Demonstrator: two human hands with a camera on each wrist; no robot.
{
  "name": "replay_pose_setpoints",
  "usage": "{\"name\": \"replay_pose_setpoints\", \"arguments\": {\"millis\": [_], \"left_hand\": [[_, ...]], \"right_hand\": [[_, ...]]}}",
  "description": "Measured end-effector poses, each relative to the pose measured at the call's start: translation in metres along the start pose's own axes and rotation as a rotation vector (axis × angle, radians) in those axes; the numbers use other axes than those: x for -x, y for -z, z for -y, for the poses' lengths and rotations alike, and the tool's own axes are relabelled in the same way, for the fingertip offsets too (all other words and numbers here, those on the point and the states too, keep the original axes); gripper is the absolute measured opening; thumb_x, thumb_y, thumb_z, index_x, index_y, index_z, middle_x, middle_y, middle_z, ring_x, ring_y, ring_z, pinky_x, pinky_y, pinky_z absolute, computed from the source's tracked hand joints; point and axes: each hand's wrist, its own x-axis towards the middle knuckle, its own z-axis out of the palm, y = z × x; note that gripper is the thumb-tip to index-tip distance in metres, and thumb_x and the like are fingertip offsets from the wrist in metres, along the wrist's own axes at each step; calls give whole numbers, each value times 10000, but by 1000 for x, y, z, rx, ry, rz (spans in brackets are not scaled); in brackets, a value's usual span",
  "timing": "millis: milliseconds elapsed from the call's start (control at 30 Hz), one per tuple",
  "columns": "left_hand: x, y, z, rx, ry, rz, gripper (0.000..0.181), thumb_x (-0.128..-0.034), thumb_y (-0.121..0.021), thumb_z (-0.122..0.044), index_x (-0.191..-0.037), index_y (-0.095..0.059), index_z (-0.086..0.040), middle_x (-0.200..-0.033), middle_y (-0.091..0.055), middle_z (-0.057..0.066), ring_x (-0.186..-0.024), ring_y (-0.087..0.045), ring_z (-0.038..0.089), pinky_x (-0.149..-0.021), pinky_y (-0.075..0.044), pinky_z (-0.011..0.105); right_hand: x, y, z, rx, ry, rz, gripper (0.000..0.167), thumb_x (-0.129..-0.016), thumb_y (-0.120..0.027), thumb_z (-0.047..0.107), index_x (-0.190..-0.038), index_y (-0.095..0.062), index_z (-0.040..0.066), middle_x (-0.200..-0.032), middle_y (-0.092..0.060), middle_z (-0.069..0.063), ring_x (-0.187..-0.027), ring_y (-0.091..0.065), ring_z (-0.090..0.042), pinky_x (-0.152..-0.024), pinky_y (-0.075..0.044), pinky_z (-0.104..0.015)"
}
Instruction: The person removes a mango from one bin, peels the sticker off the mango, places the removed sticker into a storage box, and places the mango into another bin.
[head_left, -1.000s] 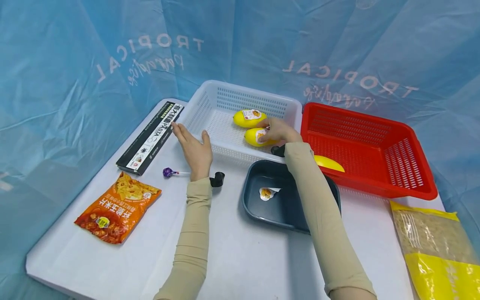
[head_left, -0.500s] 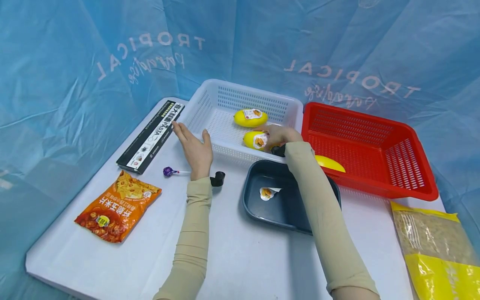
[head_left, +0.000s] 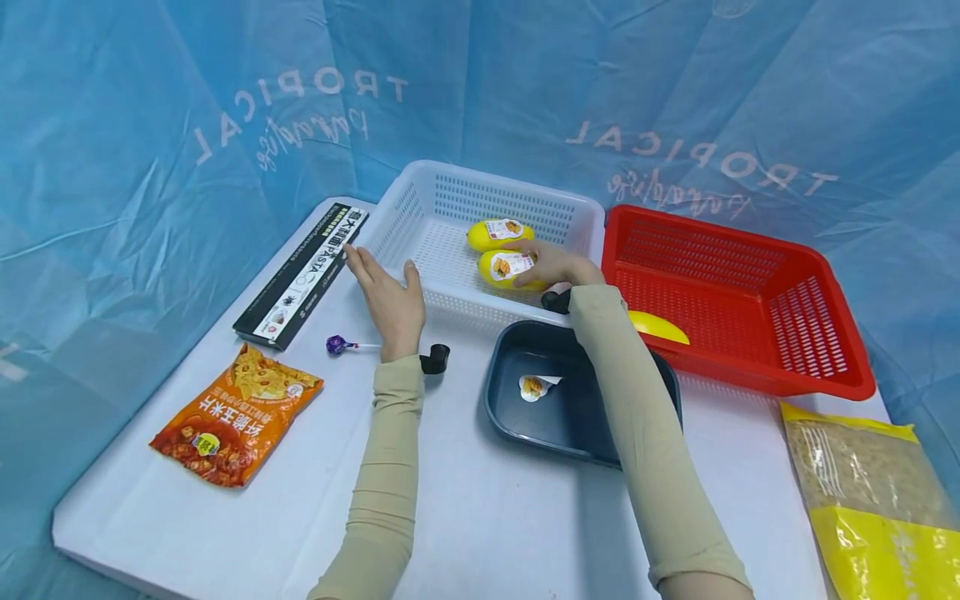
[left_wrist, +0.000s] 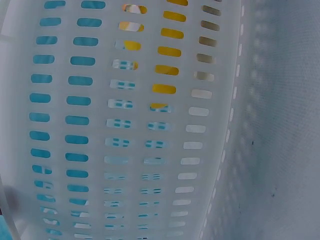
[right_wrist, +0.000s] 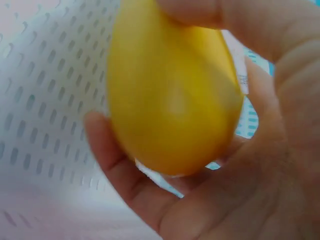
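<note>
**The front yellow fruit is gripped by the right hand inside the white basket**

Head view: the front yellow fruit lies at nine o'clock from the right hand, whose fingers curl round its right end. Its long axis runs nearly nine to three o'clock, the labelled free end pointing to nine. At ten o'clock, the rear yellow fruit lies almost parallel; I cannot tell whether they touch. The left hand, well apart, holds nothing, fingers straight, beside the basket's eight o'clock corner.

Left wrist view: slotted basket wall, with yellow showing through toward twelve o'clock.

Right wrist view: the gripped fruit's long axis stands near twelve to six, its plain rounded end at six; one digit crosses its top, another reaches round toward eight.
</note>
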Motion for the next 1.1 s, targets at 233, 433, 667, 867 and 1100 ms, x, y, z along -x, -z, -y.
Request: {"name": "replay_pose_setpoints", "arguments": {"millis": [233,433,667,867,1100], "left_hand": [[1,0,-3,10,1,11,767,-994,-500,-308,-1531,-69,31,-1642,82,106,-1520,-10,286,-1216,-187,326],[1,-2,-5,11,4,20,769,-995,-497,-310,-1533,-62,27,-1641,61,124,-1520,-9,287,-1216,-188,328],[0,-3,-6,27,8,24,769,-991,-501,-306,-1534,-66,24,-1642,70,115,-1518,-22,294,-1214,-194,337],[0,-1,-6,27,20,28,772,-990,-501,-312,-1536,-64,17,-1643,86,89,-1515,-40,305,-1199,-242,354],[-2,1,-2,8,26,16,774,-986,-508,-315,-1537,-76,14,-1644,75,92,-1514,-68,300,-1170,-305,362]], "right_hand": [[3,4,1,-107,82,-73,671,-862,-692,216,-1463,-402,286,-1465,-360,-90,-1197,-434,-271,-870,-557,-373],[11,8,2,-236,149,-168,612,-863,-694,169,-1422,-458,247,-1422,-411,-85,-1189,-433,-260,-963,-513,-454],[19,14,2,-328,215,-240,580,-881,-662,130,-1413,-439,194,-1399,-430,-96,-1158,-458,-246,-972,-512,-434],[26,15,6,-404,266,-250,573,-897,-656,130,-1420,-449,239,-1429,-404,-44,-1162,-466,-233,-959,-532,-419],[39,14,13,-455,334,-242,529,-922,-630,143,-1416,-458,224,-1416,-404,-54,-1153,-470,-219,-934,-539,-469]]}}
